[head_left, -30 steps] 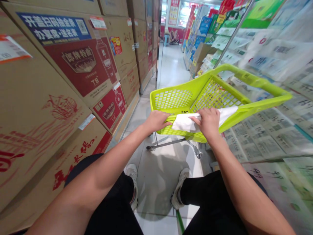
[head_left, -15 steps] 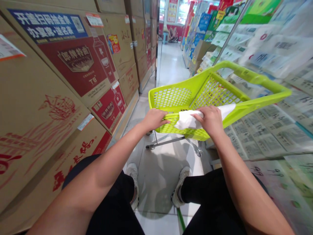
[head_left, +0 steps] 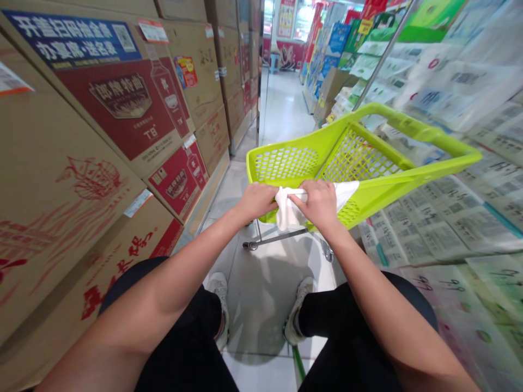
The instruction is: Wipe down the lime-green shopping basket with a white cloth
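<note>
A lime-green shopping cart (head_left: 378, 188) stands crosswise in front of me, its handle pointing to the right. My left hand (head_left: 258, 201) is closed round the rim at the cart's near left corner. Just right of it, my right hand (head_left: 321, 202) presses a white cloth (head_left: 288, 215) over the near rim, fingers on top and thumb on the near side. One end of the cloth hangs down beside my left hand; the other trails along the rim to the right. The palm sides of both hands are hidden.
Stacked cardboard cartons (head_left: 118, 103) line the left side. On the right, plastic-wrapped paper packs (head_left: 445, 212) are piled up. The tiled floor (head_left: 281, 117) runs down the aisle to a blue stool (head_left: 274, 62). A green stick (head_left: 298, 362) lies between my shoes.
My right hand has slid left along the rim with the white cloth, closer to my left hand. The left hand keeps its hold on the corner.
</note>
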